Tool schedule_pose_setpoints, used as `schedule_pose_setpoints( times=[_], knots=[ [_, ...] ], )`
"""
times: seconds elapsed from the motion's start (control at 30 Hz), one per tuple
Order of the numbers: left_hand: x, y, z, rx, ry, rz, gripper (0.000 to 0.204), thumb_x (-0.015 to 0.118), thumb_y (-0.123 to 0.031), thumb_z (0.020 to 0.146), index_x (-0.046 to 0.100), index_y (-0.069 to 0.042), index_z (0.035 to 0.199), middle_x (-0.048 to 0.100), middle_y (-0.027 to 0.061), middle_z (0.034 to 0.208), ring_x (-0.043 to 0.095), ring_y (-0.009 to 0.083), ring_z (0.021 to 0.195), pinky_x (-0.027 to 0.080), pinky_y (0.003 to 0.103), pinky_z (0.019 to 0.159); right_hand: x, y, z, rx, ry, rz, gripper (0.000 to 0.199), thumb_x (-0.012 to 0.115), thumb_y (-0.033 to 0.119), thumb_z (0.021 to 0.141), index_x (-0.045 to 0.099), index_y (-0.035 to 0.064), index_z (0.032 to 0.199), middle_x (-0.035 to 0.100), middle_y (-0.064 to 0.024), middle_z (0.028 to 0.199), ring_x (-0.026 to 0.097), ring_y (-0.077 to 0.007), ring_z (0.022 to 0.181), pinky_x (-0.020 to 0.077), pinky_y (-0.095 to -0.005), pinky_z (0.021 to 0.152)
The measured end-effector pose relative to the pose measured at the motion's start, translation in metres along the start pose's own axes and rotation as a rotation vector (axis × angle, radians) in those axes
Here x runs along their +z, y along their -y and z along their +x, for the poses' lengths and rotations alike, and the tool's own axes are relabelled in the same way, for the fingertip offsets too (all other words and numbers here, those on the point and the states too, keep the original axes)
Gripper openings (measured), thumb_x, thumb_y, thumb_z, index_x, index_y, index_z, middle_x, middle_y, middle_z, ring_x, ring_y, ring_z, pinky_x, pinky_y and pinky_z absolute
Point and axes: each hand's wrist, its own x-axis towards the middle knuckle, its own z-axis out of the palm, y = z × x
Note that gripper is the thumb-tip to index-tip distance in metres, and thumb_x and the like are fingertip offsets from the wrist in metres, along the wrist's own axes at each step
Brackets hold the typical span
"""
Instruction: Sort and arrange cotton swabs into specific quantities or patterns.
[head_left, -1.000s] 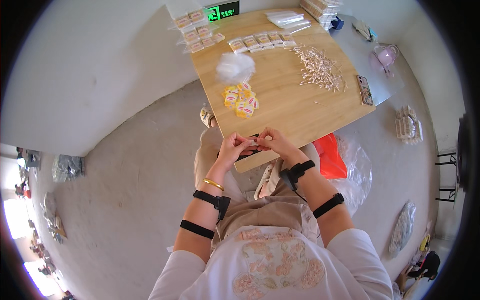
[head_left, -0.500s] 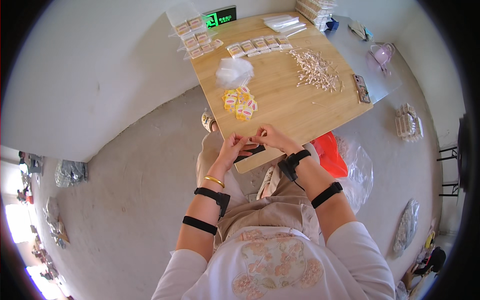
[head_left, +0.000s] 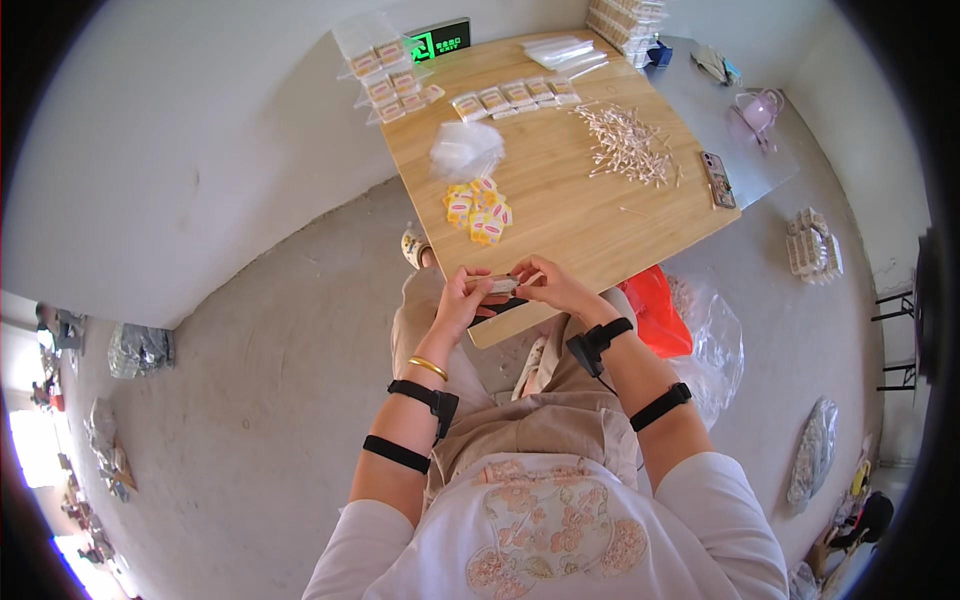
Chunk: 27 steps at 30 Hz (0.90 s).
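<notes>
Around the middle of the pale wooden bench (head_left: 560,225), a loose heap of cotton swabs (head_left: 630,145) spreads at two o'clock, with a phone (head_left: 718,180) by the edge at three. A stray swab (head_left: 631,211) lies at four. Clear plastic sheets (head_left: 565,53) lie at twelve, a row of filled packets (head_left: 516,96) at eleven, clear bags (head_left: 467,150) at ten, and yellow cards (head_left: 481,212) at eight.

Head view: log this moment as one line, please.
left hand: holding small pale item | right hand: at its right end | table: cotton swabs, yellow-and-white cards
</notes>
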Motion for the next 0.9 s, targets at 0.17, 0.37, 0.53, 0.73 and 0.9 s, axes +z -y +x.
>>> schedule_pose_setpoints(
  times=[0.17, 0.37, 0.53, 0.73, 0.9],
  knots=[
    [0.018, -0.008, -0.005, -0.046, -0.059, 0.126, 0.041, 0.068, -0.026, 0.096, 0.05, -0.005, 0.126, 0.071, 0.01, 0.106, 0.072, 0.017, 0.091, 0.05, 0.022, 0.061, 0.001, -0.001, -0.003, -0.335, -0.135, -0.294, 0.017, 0.075, 0.013, 0.084, 0.068, 0.0044, 0.097, 0.062, -0.0058, 0.089, 0.062, -0.0152, 0.083, 0.0493, -0.0304, 0.069],
    [0.012, 0.003, -0.017, 0.278, -0.16, 0.515, 0.052, 0.088, -0.041, 0.072, 0.068, -0.003, 0.102, 0.072, 0.0038, 0.088, 0.062, 0.0096, 0.069, 0.045, 0.026, 0.06, 0.004, 0.022, -0.012, -0.165, -0.087, -0.033, 0.015, 0.072, 0.014, 0.088, 0.068, 0.0016, 0.097, 0.067, -0.0033, 0.086, 0.06, -0.0111, 0.078, 0.0484, -0.0283, 0.071],
    [0.026, -0.024, -0.043, 0.21, -0.02, 0.292, 0.034, 0.083, -0.024, 0.081, 0.07, -0.002, 0.103, 0.071, 0.001, 0.088, 0.061, 0.0063, 0.076, 0.049, 0.024, 0.068, 0.001, 0.065, -0.042, -0.145, -0.01, 0.075, 0.016, 0.07, 0.016, 0.091, 0.068, 0.0004, 0.096, 0.068, -0.0009, 0.085, 0.058, -0.0074, 0.079, 0.0473, -0.0253, 0.073],
    [0.039, -0.063, -0.078, 0.181, 0.049, 0.232, 0.024, 0.076, -0.01, 0.088, 0.068, 0.001, 0.108, 0.073, 0.0059, 0.098, 0.069, 0.0106, 0.087, 0.055, 0.026, 0.079, -0.001, 0.105, -0.073, -0.302, 0.032, 0.03, 0.019, 0.071, 0.019, 0.091, 0.067, 0.0015, 0.095, 0.067, -0.0004, 0.085, 0.058, -0.0077, 0.077, 0.0465, -0.0245, 0.071],
    [0.048, -0.076, -0.094, 0.233, 0.106, 0.089, 0.021, 0.071, -0.008, 0.091, 0.067, 0.001, 0.11, 0.074, 0.0097, 0.102, 0.071, 0.015, 0.091, 0.057, 0.029, 0.081, 0.004, 0.135, -0.09, -0.575, -0.064, -0.38, 0.02, 0.067, 0.021, 0.094, 0.063, 0.0022, 0.089, 0.062, -0.0044, 0.075, 0.059, -0.0108, 0.072, 0.0447, -0.0275, 0.064]
  ],
)
